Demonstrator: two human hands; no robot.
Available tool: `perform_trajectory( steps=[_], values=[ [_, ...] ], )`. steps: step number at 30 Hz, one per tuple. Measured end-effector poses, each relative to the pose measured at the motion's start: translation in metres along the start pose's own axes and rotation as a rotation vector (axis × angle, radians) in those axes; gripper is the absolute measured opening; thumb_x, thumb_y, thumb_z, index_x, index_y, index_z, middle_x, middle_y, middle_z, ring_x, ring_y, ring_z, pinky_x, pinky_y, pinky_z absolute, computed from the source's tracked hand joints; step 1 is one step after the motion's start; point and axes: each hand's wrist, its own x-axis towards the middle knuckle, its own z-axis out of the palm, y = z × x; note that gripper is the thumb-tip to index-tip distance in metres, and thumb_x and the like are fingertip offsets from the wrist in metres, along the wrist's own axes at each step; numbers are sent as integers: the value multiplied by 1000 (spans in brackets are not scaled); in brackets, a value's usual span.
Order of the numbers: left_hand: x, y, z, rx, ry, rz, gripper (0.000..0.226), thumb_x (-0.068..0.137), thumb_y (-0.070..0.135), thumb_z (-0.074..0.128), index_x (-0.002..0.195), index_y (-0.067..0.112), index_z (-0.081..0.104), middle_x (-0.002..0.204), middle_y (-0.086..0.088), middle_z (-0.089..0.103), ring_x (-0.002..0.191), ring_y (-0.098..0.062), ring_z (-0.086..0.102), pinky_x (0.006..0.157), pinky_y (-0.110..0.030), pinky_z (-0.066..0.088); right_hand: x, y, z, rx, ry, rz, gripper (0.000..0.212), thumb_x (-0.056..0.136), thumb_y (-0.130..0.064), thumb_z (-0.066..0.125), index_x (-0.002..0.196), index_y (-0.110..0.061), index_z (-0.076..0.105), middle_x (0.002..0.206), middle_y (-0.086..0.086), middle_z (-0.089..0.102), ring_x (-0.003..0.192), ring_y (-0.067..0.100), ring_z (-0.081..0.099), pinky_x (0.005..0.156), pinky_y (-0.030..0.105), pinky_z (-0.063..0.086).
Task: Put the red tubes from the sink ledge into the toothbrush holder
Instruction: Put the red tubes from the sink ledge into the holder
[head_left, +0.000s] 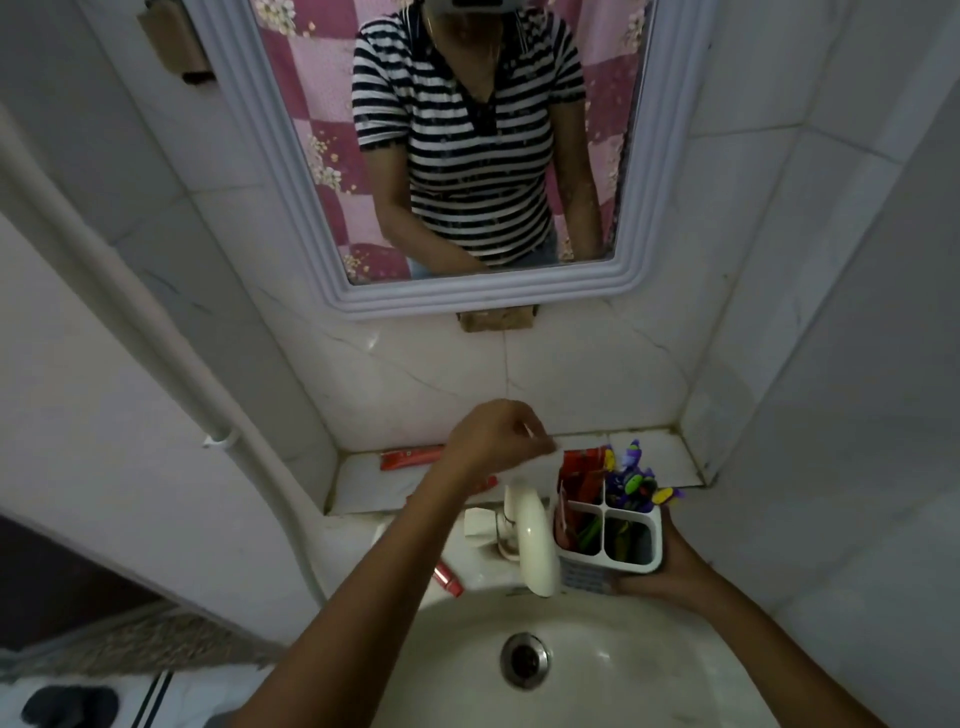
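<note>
Right hand (670, 569) gripped the holder (608, 545) from its right side and underneath, held over the sink's (649, 670) back rim just right of the tap (535, 540). Holder was white with four compartments. A red tube (582, 480) stood in the back-left compartment, top end sticking well above the rim. Toothbrushes (636, 483), purple and yellow-green, filled the back-right one. The front two held green and dark items, too dim to identify.

Left hand (496, 441) hovered above the ledge (363, 488), just left of the holder's top, fingers curled and pressed together. A pale blurred streak ran from the fingertips toward the tube in the holder; couldn't tell whether it was pinching the tube or had let go.

A second red tube (410, 458) lay flat along the ledge's back edge, left of the hand, partly hidden by the wrist. A third (449, 578), smaller, lay on the sink's back-left rim, left of the tap, partly under the left forearm. A red bit (488, 483) also showed on the ledge just under the left wrist; unclear whether a separate tube.

Mirror (670, 208) above the ledge reflected the person in a striped shirt.
</note>
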Motion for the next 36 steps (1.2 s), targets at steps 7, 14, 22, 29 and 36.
perform_trajectory(
  steps=[7, 14, 22, 29, 36],
  values=[
    [-23, -131, 20, 229, 149, -277, 32, 81, 33, 67, 112, 24, 66, 116, 1, 68, 107, -20, 61, 84, -32, 51, -5, -11, 4, 69, 6, -31, 129, 27, -53, 89, 130, -16, 19, 116, -19, 48, 98, -26, 50, 73, -1, 45],
    [-19, -158, 57, 546, 139, -144, 23, 87, 34, 56, 102, 23, 69, 102, -2, 69, 97, -24, 62, 84, -35, 46, -6, -5, -2, 56, 24, -34, 132, 29, -53, 90, 134, -13, 20, 122, -15, 43, 103, -25, 48, 77, -1, 44],
    [-15, -100, -9, -114, 421, 50, 7, 75, 9, 78, 80, 14, 75, 71, 12, 61, 68, 3, 63, 62, -9, 45, -5, -4, 0, 29, 22, 1, 115, 33, -42, 93, 124, -37, 22, 127, -4, 45, 105, -19, 51, 78, 5, 48],
    [-37, 10, -51, -403, 472, 234, 15, 86, 14, 68, 100, 12, 74, 85, -4, 71, 69, -12, 72, 67, -25, 60, -3, 1, -2, 19, 37, -9, 121, 39, -32, 92, 135, -23, 20, 132, 1, 45, 109, -19, 49, 82, 3, 47],
    [-39, 52, 9, 119, 112, 232, 16, 80, 30, 72, 95, 28, 77, 90, 8, 77, 81, -4, 68, 75, -29, 58, 2, 8, -2, 9, 32, -10, 129, 42, -29, 93, 141, -7, 13, 136, 3, 42, 112, -19, 46, 83, 1, 44]
  ],
)
